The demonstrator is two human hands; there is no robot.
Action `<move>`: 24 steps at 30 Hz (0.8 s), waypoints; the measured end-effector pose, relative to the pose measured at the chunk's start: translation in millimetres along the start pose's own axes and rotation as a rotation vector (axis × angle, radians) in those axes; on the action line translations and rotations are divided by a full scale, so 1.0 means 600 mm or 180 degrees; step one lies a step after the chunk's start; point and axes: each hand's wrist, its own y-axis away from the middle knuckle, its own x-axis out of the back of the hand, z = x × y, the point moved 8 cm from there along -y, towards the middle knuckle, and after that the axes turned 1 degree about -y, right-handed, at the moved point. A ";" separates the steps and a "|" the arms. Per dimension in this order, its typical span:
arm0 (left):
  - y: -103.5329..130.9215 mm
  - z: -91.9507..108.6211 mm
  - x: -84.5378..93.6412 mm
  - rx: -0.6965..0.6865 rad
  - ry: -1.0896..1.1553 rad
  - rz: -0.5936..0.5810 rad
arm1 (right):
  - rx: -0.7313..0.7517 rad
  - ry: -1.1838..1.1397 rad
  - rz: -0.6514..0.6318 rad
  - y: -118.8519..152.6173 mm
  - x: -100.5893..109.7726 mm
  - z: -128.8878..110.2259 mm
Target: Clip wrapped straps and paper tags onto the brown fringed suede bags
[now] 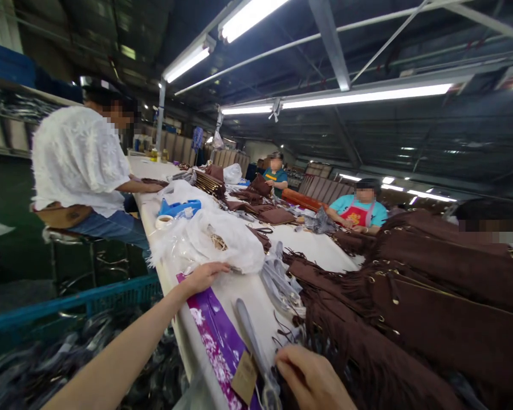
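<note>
My left hand reaches over the table edge, palm down, at the lower rim of a white plastic bag. Its fingers are together, and their tips meet something small that I cannot make out. Beneath that wrist lies a purple packet with a floral strip and a brown tag. Low in the view, my right hand is curled beside thin dark cords and a grey wrapped strap; what its fingertips hold, if anything, is hidden. Brown fringed bags are piled to its right.
A teal crate of wrapped straps stands left of the table. A blue tape dispenser lies farther up. A person in white sits at the left; several other people work across the table.
</note>
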 end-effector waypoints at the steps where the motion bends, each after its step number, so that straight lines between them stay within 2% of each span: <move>1: 0.001 -0.005 -0.004 -0.0007 0.0012 0.0024 | 0.0045 0.0153 0.0078 -0.038 -0.001 -0.014; 3: 0.003 -0.011 -0.008 -0.0031 0.0025 0.0040 | -0.0025 0.0488 0.0155 -0.117 -0.014 -0.029; 7: 0.006 -0.009 -0.008 -0.0073 -0.0040 0.0030 | -0.0252 0.0991 0.0196 -0.248 -0.060 -0.027; 9: 0.008 -0.006 -0.007 -0.0066 -0.0113 0.0036 | -0.0275 0.1118 0.0186 -0.288 -0.084 -0.023; 12: 0.010 -0.004 -0.007 -0.0037 -0.0221 0.0044 | -0.0325 0.1325 0.0107 -0.313 -0.106 -0.018; 14: 0.010 -0.005 -0.009 -0.0034 -0.0268 0.0019 | -0.0349 0.1477 0.0065 -0.310 -0.102 -0.017; 17: 0.010 -0.005 -0.013 -0.0058 -0.0310 -0.0033 | -0.0314 0.1710 0.0002 -0.274 -0.067 -0.015; 21: 0.008 0.003 -0.027 -0.0321 -0.0404 -0.0203 | -0.0484 0.1918 -0.0051 -0.170 0.014 0.012; 24: 0.008 0.007 -0.042 -0.0605 -0.0544 -0.0408 | -0.0826 0.1537 0.0029 -0.082 0.053 0.044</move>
